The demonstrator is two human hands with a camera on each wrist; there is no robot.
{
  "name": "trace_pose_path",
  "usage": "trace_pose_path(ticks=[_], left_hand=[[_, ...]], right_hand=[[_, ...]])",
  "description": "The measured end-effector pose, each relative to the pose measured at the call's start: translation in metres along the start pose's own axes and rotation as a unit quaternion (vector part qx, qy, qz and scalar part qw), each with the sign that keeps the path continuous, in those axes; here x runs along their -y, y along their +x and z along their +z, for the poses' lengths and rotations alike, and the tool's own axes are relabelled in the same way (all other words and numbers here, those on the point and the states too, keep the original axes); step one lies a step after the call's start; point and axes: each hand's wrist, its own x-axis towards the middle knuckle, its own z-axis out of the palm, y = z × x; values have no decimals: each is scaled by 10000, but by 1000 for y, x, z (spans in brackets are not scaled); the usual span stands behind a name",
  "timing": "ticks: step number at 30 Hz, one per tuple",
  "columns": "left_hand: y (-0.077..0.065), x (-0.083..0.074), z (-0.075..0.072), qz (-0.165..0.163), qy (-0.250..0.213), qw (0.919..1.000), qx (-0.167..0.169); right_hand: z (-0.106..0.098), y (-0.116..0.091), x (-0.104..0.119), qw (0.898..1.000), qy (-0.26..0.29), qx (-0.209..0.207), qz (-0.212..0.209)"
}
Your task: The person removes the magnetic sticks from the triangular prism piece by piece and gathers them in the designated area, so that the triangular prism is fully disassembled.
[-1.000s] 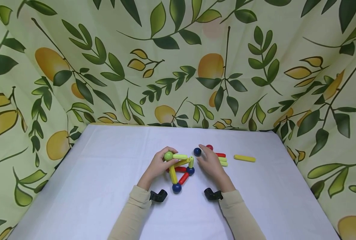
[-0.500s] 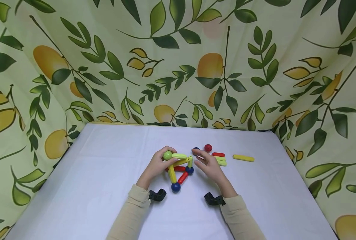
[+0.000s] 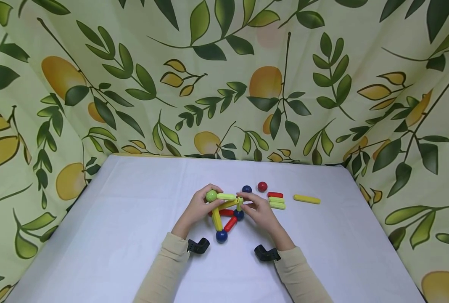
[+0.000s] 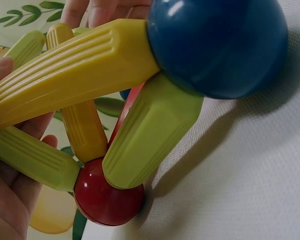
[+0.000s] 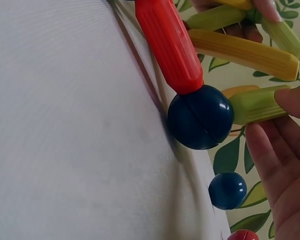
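Observation:
A frame of rods and balls, like a magnetic building set, stands on the white table. At its top is a green ball [image 3: 211, 196], which my left hand [image 3: 197, 212] grips. A long yellow rod [image 4: 75, 70] slopes from there to the front blue ball [image 4: 220, 45]. Low down, a red ball [image 4: 109, 195] joins yellow and green rods. My right hand [image 3: 261, 212] pinches a short green rod [image 5: 257, 106] standing on another blue ball [image 5: 200, 117], from which a red rod [image 5: 170, 47] runs. Near that pinch end a yellow rod [image 5: 245, 52] and a light green rod [image 3: 226, 196] reaching from the top.
Behind my right hand lie a loose blue ball [image 3: 246, 189] and a red ball [image 3: 262, 186]. To their right are a short red rod [image 3: 275, 195], light green rods [image 3: 277, 205] and a yellow rod [image 3: 306, 199]. A leaf-patterned cloth [image 3: 224, 105] surrounds the table.
My right hand has left the loose blue ball, come left and nearer, and now pinches the short green rod. My left hand keeps its hold on the green ball.

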Motion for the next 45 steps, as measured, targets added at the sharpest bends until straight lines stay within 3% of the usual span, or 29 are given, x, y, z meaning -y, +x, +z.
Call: trace_pose_path(ticks=[13,20,24,29,33,37,41,45], left_hand=[[1,0,-1,66,32,9999,-118],[1,-1,-1,-66,-21,10000,-53],[-2,-13,-3,-74,-7,10000,35],[-8,-36,-5,17,49,9999,113],[-10,-39,-4,-10,66,9999,114],[-9,-39,-3,23,22,9999,121],[-8,-37,-3,10,-58,9999,126],[-4,-20,-2,-85,-93,9999,38]], right_hand=[[-4,2,0,9969,296,-327,647],[-11,-6,22,9980,410,-346,336],[-14,-7,19,9970,599,-403,289],[-16,-5,-1,9898,1275,-539,343],[-24,-7,-13,9830,1638,-756,347],[-38,-14,-17,9796,1670,-946,588],[-52,-25,-23,9803,1361,-1030,993],[-61,-37,-30,9798,937,-1142,1347]])
